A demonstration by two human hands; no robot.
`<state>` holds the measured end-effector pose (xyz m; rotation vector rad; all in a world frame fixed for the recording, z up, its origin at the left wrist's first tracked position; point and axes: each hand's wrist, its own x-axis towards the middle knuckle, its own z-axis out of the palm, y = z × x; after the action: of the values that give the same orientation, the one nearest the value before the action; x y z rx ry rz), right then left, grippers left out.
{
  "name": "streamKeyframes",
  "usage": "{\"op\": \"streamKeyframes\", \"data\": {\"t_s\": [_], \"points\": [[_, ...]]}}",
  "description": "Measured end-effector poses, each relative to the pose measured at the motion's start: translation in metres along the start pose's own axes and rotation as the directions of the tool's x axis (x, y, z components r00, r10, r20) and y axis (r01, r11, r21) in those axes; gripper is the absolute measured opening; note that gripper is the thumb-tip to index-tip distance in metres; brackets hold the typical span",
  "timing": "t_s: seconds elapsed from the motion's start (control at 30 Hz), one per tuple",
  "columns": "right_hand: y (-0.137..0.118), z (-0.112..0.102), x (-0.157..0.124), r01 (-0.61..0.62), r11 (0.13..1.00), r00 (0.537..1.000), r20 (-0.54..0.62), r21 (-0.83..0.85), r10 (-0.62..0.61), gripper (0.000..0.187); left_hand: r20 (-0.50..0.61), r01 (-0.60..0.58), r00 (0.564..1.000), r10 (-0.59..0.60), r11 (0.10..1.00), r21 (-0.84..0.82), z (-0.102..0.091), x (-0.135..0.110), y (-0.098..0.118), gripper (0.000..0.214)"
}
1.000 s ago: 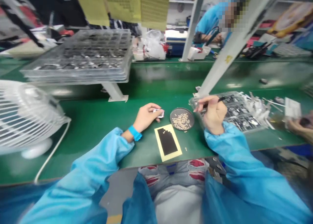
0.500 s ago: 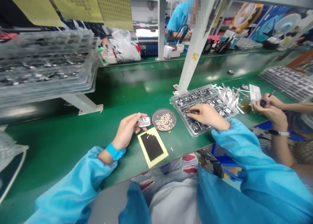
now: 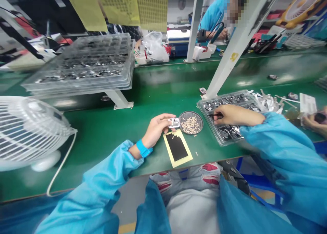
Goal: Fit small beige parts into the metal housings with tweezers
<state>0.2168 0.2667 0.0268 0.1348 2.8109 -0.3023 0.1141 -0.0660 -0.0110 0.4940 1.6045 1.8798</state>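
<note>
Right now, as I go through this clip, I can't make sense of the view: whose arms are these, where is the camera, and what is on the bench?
The camera sits on a person's head and looks down at that person's own two arms in blue sleeves. There is no machine here, only bare hands. The left hand pinches a small silvery part between its fingers, just above the green bench. The right hand reaches into a clear tray of small parts and holds a thin dark tool. Between the hands lie a round dish of tiny pale pieces and a yellow card with a black patch. A white fan stands at left; stacked clear trays sit behind. Another person's hand shows at the right edge.
</note>
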Motion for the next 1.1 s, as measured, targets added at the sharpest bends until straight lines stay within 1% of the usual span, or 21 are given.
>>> {"op": "streamKeyframes", "data": {"t_s": [0.07, 0.1, 0.17, 0.2, 0.27, 0.33, 0.4, 0.43, 0.47, 0.53, 0.6, 0.67, 0.73, 0.8, 0.87, 0.93, 1.0, 1.1], "points": [[-0.001, -0.007, 0.0, -0.006, 1.0, 1.0, 0.005, -0.016, 0.006, 0.008, 0.001, -0.003, 1.0, 0.003, 1.0, 0.008, 0.0, -0.001, 0.001, 0.034], [-0.002, -0.011, 0.001, 0.006, 1.0, 1.0, -0.02, -0.008, -0.006, 0.008, 0.007, -0.001, 1.0, 0.001, 1.0, 0.005, -0.001, -0.001, 0.001, 0.034], [-0.008, -0.017, 0.002, 0.068, 0.997, 0.988, -0.139, 0.044, -0.062, 0.012, 0.016, 0.002, 1.0, -0.002, 1.0, -0.005, -0.001, -0.001, 0.001, 0.032], [-0.016, -0.019, 0.002, 0.119, 0.989, 0.971, -0.217, 0.089, -0.098, 0.017, 0.017, 0.002, 1.0, -0.001, 1.0, -0.006, -0.002, -0.001, 0.0, 0.032], [-0.038, -0.019, 0.004, 0.244, 0.948, 0.92, -0.357, 0.205, -0.16, 0.026, 0.012, 0.0, 1.0, 0.0, 1.0, 0.003, -0.002, 0.0, -0.001, 0.032], [-0.066, -0.014, 0.008, 0.356, 0.863, 0.889, -0.414, 0.359, -0.195, 0.03, 0.002, 0.004, 1.0, -0.004, 1.0, 0.015, -0.003, 0.001, -0.002, 0.034], [-0.094, -0.005, 0.014, 0.416, 0.756, 0.886, -0.41, 0.505, -0.214, 0.03, 0.002, 0.012, 1.0, -0.012, 1.0, 0.014, -0.003, 0.002, -0.003, 0.039], [-0.105, 0.001, 0.018, 0.444, 0.709, 0.877, -0.427, 0.547, -0.22, 0.03, 0.007, 0.015, 1.0, -0.015, 1.0, 0.008, -0.003, 0.003, -0.003, 0.043], [-0.114, 0.006, 0.022, 0.47, 0.666, 0.866, -0.448, 0.58, -0.221, 0.03, 0.014, 0.017, 1.0, -0.017, 1.0, -0.001, -0.003, 0.003, -0.004, 0.047], [-0.124, 0.017, 0.029, 0.497, 0.59, 0.853, -0.484, 0.637, -0.196, 0.032, 0.032, 0.019, 0.999, -0.019, 1.0, -0.018, -0.004, 0.004, -0.004, 0.055], [-0.125, 0.026, 0.033, 0.469, 0.519, 0.873, -0.464, 0.715, -0.149, 0.035, 0.039, 0.02, 0.999, -0.019, 1.0, -0.023, -0.004, 0.004, -0.004, 0.06], [-0.122, 0.032, 0.033, 0.422, 0.446, 0.903, -0.407, 0.789, -0.134, 0.037, 0.032, 0.011, 0.999, -0.01, 1.0, -0.022, -0.004, 0.004, -0.005, 0.063], [-0.119, 0.036, 0.032, 0.389, 0.367, 0.921, -0.345, 0.845, -0.181, 0.036, 0.019, -0.019, 1.0, 0.02, 0.999, -0.03, -0.004, 0.005, -0.006, 0.064], [-0.117, 0.037, 0.03, 0.352, 0.315, 0.928, -0.286, 0.881, -0.237, 0.034, 0.008, -0.066, 0.998, 0.066, 0.997, -0.032, -0.003, 0.005, -0.008, 0.063], [-0.119, 0.039, 0.029, 0.299, 0.31, 0.945, -0.235, 0.902, -0.228, 0.035, -0.003, -0.114, 0.993, 0.114, 0.993, -0.009, -0.002, 0.005, -0.01, 0.061], [-0.123, 0.04, 0.028, 0.249, 0.319, 0.965, -0.206, 0.914, -0.164, 0.038, -0.016, -0.155, 0.988, 0.155, 0.988, 0.026, -0.001, 0.005, -0.012, 0.057], [-0.128, 0.042, 0.026, 0.226, 0.317, 0.973, -0.201, 0.921, -0.11, 0.042, -0.032, -0.187, 0.982, 0.189, 0.981, 0.055, 0.001, 0.004, -0.014, 0.052], [-0.133, 0.043, 0.024, 0.225, 0.316, 0.973, -0.197, 0.922, -0.119, 0.045, -0.039, -0.208, 0.976, 0.212, 0.974, 0.091, 0.003, 0.003, -0.015, 0.05]]}}
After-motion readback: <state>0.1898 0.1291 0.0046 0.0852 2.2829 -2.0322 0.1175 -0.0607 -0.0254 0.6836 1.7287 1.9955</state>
